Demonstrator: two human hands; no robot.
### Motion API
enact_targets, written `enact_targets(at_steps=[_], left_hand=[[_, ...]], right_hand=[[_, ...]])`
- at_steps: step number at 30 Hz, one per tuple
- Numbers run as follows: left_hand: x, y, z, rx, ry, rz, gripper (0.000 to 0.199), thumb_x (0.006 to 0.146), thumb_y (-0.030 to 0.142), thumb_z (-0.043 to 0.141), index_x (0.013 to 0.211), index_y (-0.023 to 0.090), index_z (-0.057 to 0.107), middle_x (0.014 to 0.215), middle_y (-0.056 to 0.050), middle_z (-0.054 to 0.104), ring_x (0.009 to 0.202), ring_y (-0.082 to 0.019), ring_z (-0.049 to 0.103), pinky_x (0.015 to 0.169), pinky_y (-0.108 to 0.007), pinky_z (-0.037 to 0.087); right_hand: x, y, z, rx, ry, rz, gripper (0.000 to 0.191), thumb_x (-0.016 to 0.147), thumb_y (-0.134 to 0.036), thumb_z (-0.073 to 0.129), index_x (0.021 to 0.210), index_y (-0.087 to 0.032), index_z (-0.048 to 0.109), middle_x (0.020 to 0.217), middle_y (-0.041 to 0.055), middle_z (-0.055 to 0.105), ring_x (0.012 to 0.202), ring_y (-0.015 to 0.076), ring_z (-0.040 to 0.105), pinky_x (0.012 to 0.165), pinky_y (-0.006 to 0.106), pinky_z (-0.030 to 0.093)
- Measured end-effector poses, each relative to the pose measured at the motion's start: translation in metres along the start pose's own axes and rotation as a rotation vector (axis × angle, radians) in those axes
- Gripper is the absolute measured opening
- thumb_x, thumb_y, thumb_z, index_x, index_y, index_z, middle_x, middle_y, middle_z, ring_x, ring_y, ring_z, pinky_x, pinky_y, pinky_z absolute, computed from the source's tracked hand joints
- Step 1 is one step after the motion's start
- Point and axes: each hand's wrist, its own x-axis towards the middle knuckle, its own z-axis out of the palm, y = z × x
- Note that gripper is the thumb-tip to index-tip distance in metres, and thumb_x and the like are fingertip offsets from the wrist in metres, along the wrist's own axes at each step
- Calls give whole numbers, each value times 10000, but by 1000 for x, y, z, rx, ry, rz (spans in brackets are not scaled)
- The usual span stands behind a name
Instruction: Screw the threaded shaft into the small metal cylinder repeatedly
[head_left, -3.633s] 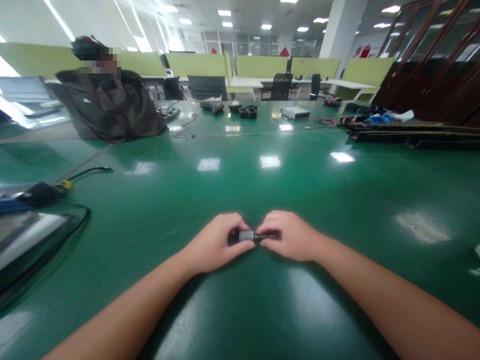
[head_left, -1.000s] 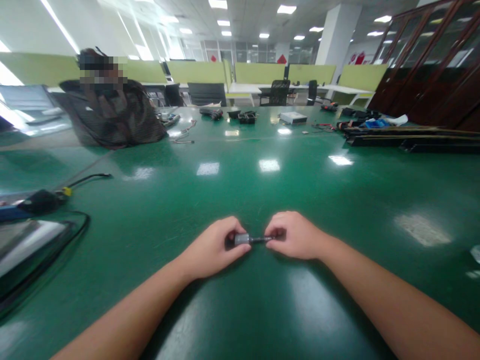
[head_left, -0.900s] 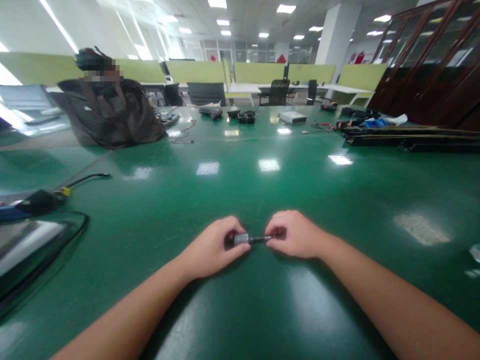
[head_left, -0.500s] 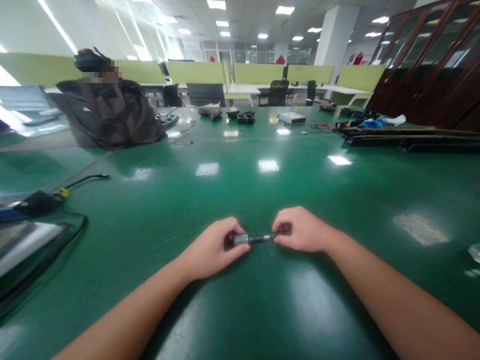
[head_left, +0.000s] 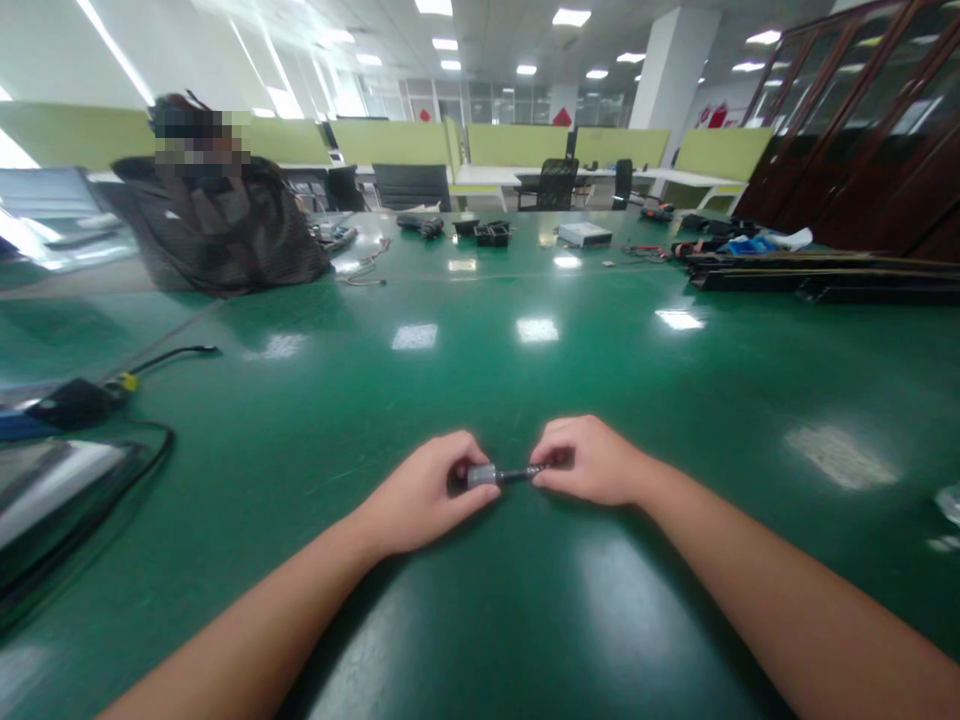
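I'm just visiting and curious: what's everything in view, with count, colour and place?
Slim object: 1, grey and black, lower middle
Table: 1, green, foreground
Bag: 1, dark, far left
Pixelated shape: 1, dark, above bag
Small devices: several, black, far middle
Box: 1, whitish, far middle
Long pieces: several, black, far right
Loose items: several, blue and white, far right
Cables: several, mostly dark, mainly left
Flat item: 1, white and dark, near left
Unclear item: 1, pale, right edge
Chairs: several, dark, background
Partitions: several, yellow-green, background
Cabinet: 1 row, reddish-brown, background right
Column: 1 large, white, background
Ceiling lights: several, white, overhead
Left hand: 1, bare, gripping grey end
Right hand: 1, bare, gripping dark end
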Motion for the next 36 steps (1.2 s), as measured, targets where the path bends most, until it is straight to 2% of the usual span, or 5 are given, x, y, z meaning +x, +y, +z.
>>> enact_targets(at_steps=[6,11,17,23,36], left_hand=[[4,1,5,37,8,17,227,805,347,731,948,199,634,838,0,641,751,-177,591,672,-286,426],[4,4,4,64,7,55,298,783,400,758,971,201,640,858,-6,646,766,-185,590,695,-297,430],[4,3,2,-13,-10,54,213,908,406,633,960,199,634,878,-21,647,784,-176,592,703,-286,447],[5,-1,3,-25,12,70,202,858,364,694,908,191,602,866,-16,633,777,-171,585,695,-280,440],[5,-1,4,-7,4,68,198,869,370,690,912,198,600,859,-10,628,768,-170,584,697,-280,433]], right_hand=[[5,-9,16,-35,17,-157,152,808,-198,749,956,-173,772,887,44,732,836,172,628,761,282,460],[4,-9,16,-28,11,-124,144,818,-155,722,956,-166,762,907,46,733,837,169,632,764,278,465],[2,-11,15,-41,8,-149,125,845,-172,704,961,-181,749,910,44,729,844,172,629,778,285,467],[1,-10,16,-44,30,-143,155,836,-160,704,982,-192,743,927,44,721,862,174,628,791,283,477],[2,-11,15,-34,21,-117,137,828,-141,694,945,-186,750,904,42,723,838,168,631,765,272,467]])
